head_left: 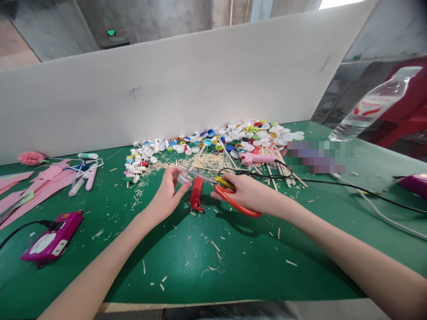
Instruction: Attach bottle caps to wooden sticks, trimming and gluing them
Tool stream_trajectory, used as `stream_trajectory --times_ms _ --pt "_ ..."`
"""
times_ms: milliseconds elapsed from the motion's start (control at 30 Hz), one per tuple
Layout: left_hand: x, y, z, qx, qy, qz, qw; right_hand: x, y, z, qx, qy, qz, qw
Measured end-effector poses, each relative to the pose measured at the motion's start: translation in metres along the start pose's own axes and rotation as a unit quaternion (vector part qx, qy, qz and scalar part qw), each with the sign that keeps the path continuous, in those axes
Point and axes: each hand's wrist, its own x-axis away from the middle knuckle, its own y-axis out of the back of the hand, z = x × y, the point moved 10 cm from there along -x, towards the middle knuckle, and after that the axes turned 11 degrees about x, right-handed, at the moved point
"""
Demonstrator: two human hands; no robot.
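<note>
My left hand pinches a whitish bottle cap between thumb and fingers above the green table. My right hand is wrapped round the orange and yellow handles of a pair of scissors. The scissor blades point left and reach the cap; whether they touch it or pass into it I cannot tell. Beneath the blades, between my hands, lies a red tool, perhaps a utility knife. Behind them a heap of mixed bottle caps spreads along the board, with wooden sticks in front.
A pink glue gun with a black cord lies among the sticks. Purple power strips sit at left and right. Pink paper lies at left, a water bottle stands at right. Wood shavings litter the table. A white board closes the back.
</note>
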Motion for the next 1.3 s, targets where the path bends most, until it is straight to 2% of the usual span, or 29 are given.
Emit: stream_trajectory --times_ms 200,300,400,500,600,700,1033,1167,1300 --pt "0.001 -0.003 -0.003 -0.022 -0.017 0.003 1.0 0.001 0.002 0.009 0.143 -0.004 -0.046 0.989" --pt "0.004 0.009 -0.016 -0.101 -0.056 -0.053 0.992 0.002 0.006 0.01 0.194 -0.002 -0.07 0.979" --pt "0.009 0.018 -0.044 -0.242 -0.141 -0.104 0.954 0.003 0.01 0.01 0.227 0.0 -0.09 0.97" --pt "0.014 0.013 -0.067 -0.349 -0.22 -0.1 0.905 0.004 0.011 0.015 0.26 0.021 -0.109 0.959" --pt "0.019 0.006 -0.08 -0.421 -0.273 -0.098 0.86 0.006 0.008 0.024 0.28 0.055 -0.124 0.95" --pt "0.024 0.001 -0.087 -0.46 -0.306 -0.096 0.828 0.011 0.006 0.034 0.291 0.085 -0.137 0.943" --pt "0.029 -0.004 -0.086 -0.489 -0.312 -0.091 0.809 0.025 0.007 0.057 0.298 0.134 -0.198 0.924" --pt "0.029 -0.004 -0.087 -0.491 -0.31 -0.086 0.809 0.026 0.007 0.06 0.304 0.137 -0.199 0.922" --pt "0.03 -0.005 -0.093 -0.504 -0.325 -0.086 0.796 0.027 0.006 0.061 0.31 0.132 -0.189 0.922"
